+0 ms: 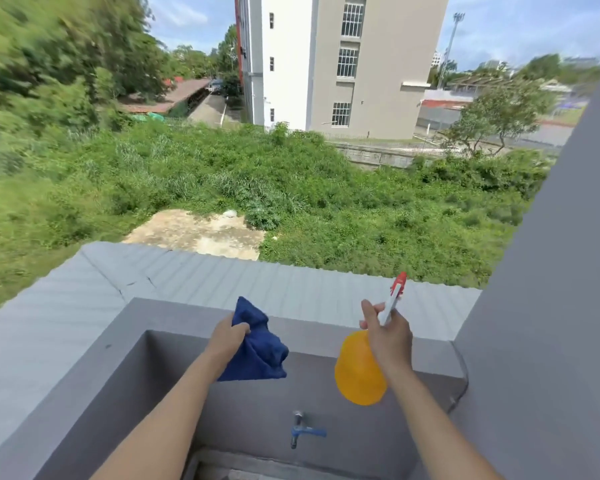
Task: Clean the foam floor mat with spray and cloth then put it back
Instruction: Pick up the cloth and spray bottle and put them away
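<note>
My left hand (227, 339) grips a dark blue cloth (260, 348), which hangs bunched over the grey balcony wall. My right hand (388, 336) is closed around the neck of an orange spray bottle (359, 370) with a white and red trigger head (395, 296) pointing up and away. Both hands are held out in front of me at about the same height, apart from each other. No foam floor mat is in view.
A grey parapet wall (174, 315) runs across in front of me, with a blue tap (303, 431) low on its inner face. A grey wall (551, 306) rises at the right. Beyond lie a corrugated roof (222, 275), bushes and a tall building.
</note>
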